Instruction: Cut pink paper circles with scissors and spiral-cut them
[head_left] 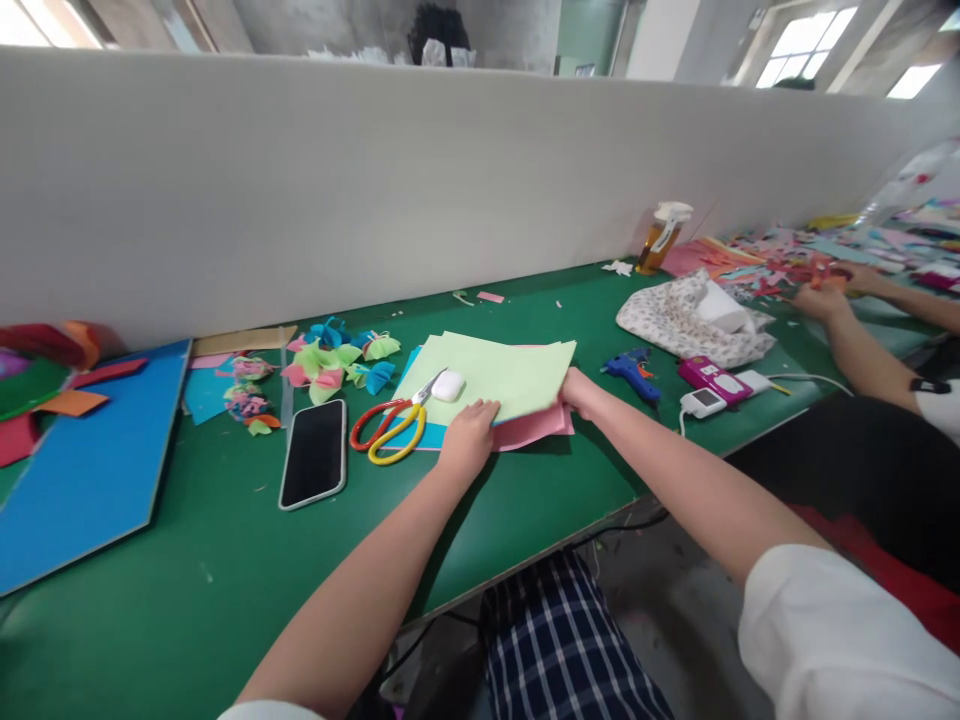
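A sheet of light green paper [502, 375] tops a small stack on the table, with pink paper [529, 430] and blue paper [431, 432] showing beneath. My left hand [471, 437] is closed at its near edge, fingers bent over the green sheet. At the right edge, my right hand [579, 393] grips the green paper, whose corner is raised off the pink; its fingertips are partly hidden. Scissors [394, 425] with red and yellow handles and a white earbud case [448, 386] rest on the stack's left part.
A phone [315, 455], paper flowers [337, 360] and a blue board [97, 470] lie left. Rightward are a blue glue gun [634, 373], a purple box [712, 380], a floral cloth pouch [690, 320] and an amber bottle [663, 240]. A co-worker's hands [825, 295] handle red paper.
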